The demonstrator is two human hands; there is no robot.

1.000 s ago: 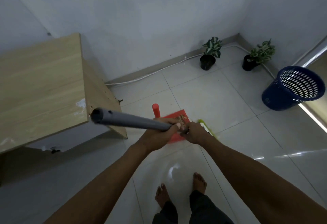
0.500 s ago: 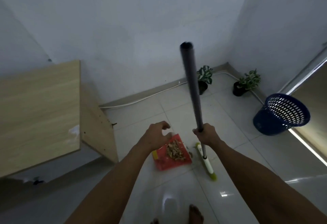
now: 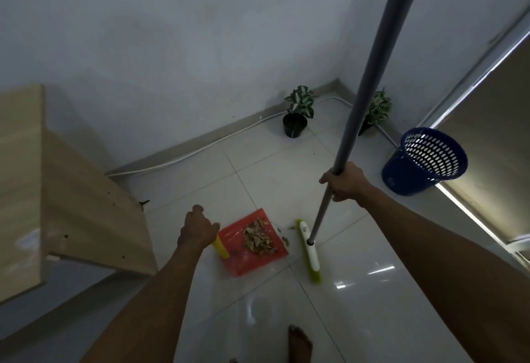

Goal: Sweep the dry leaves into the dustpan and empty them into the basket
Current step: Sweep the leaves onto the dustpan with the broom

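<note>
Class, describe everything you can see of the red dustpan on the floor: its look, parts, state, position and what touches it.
The dustpan is a flat red scoop, seemingly plastic, with a yellow handle. It lies flat on the white tiled floor, handle end toward the wooden desk. A pile of dry leaves sits in it; a few bits lie just outside. The left hand is over the handle; whether it grips cannot be told. The broom head lies beside it, apart.

Right hand [image 3: 345,181] gripping upright broom handle [image 3: 370,87]; green broom head [image 3: 309,250] on tiled floor [image 3: 258,167] beside red dustpan [image 3: 252,243] holding dry leaves [image 3: 259,238]. Left hand [image 3: 197,226] at dustpan's yellow handle [image 3: 220,248]. Blue basket [image 3: 424,160] near right wall.
</note>
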